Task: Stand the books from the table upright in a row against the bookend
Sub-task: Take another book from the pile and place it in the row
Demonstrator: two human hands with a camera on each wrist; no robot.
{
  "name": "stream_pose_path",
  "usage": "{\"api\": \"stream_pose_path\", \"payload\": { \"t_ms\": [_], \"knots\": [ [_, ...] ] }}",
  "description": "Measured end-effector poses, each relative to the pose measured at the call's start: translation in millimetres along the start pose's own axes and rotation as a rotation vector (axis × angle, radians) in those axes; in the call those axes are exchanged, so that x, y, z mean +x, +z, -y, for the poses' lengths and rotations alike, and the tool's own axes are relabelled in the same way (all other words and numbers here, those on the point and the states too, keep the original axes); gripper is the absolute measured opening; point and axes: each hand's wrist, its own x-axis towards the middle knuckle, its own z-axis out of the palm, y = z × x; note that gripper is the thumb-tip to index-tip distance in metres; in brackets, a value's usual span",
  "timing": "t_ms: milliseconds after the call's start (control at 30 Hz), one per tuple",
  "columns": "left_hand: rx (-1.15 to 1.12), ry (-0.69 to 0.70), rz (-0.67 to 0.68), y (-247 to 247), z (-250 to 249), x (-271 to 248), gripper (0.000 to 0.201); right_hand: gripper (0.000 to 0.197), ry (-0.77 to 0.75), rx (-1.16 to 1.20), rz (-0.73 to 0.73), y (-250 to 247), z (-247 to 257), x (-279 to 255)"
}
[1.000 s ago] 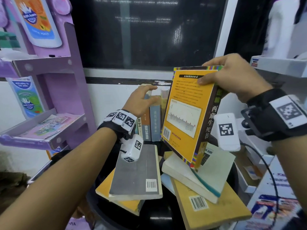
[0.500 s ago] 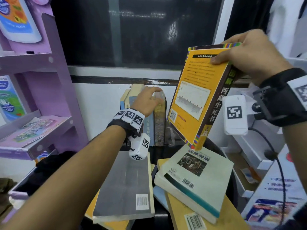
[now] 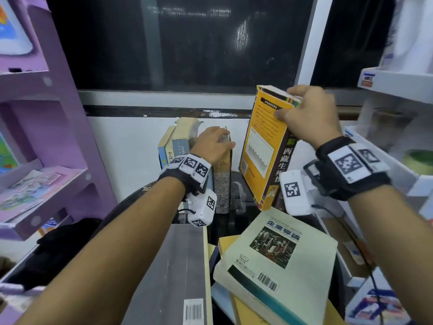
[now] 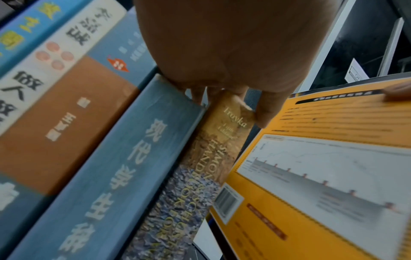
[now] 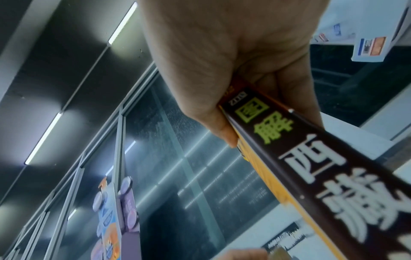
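A row of upright books (image 3: pixel 179 146) stands at the back of the black table (image 3: pixel 230 222). My left hand (image 3: pixel 212 144) lies over the row's right end. Its fingers and thumb curl round the top of the brown-spined book (image 4: pixel 213 158). My right hand (image 3: pixel 307 113) grips the top edge of a yellow book with a dark spine (image 3: pixel 262 148). It holds this book nearly upright, just right of the row, with a narrow gap between. In the right wrist view the right hand (image 5: pixel 222 52) pinches the yellow book (image 5: pixel 322 167) near the top of its spine.
A grey book (image 3: pixel 178 266), a pale green book (image 3: pixel 281 254) and tan books (image 3: pixel 248 310) lie flat on the near side of the table. A grey metal piece (image 3: pixel 236 195) stands right of the row. A purple shelf (image 3: pixel 58 137) stands left, white shelves (image 3: pixel 398 85) right.
My right hand has brought the yellow book down and left toward the row and turned it more upright. My left hand has stayed on the row's right end.
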Motion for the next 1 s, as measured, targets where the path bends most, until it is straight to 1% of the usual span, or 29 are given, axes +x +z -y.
{"api": "stream_pose_path", "payload": {
  "t_ms": [67, 100, 200, 333, 500, 567, 667, 833, 1000],
  "knots": [
    [-0.01, -0.005, 0.028, 1, 2, 0, 0.048, 0.035, -0.012, 0.001, -0.011, 16, -1, 1],
    [-0.002, -0.001, 0.041, 1, 2, -1, 0.05, 0.035, -0.015, -0.003, -0.016, 24, -2, 1],
    [0.028, 0.008, 0.075, 1, 4, -1, 0.054, 0.044, -0.01, -0.023, -0.024, 48, -5, 4],
    [0.057, 0.024, 0.066, 4, 10, 1, 0.064, 0.036, -0.005, -0.031, -0.044, 73, -8, 8],
    [0.114, 0.031, 0.058, 7, 13, 3, 0.075, 0.046, -0.011, -0.058, -0.027, 99, -11, 8],
    [0.132, 0.049, 0.049, 8, 14, 4, 0.078, 0.046, -0.019, -0.052, -0.014, 106, -12, 8],
    [0.143, 0.071, 0.04, 9, 16, 5, 0.083, 0.039, -0.025, -0.052, -0.001, 114, -14, 8],
    [0.156, 0.074, 0.05, 11, 20, 9, 0.091, 0.045, -0.008, -0.05, 0.037, 123, -18, 7],
    [0.16, 0.077, 0.06, 12, 22, 11, 0.093, 0.045, -0.017, -0.059, 0.066, 128, -21, 6]
  ]
}}
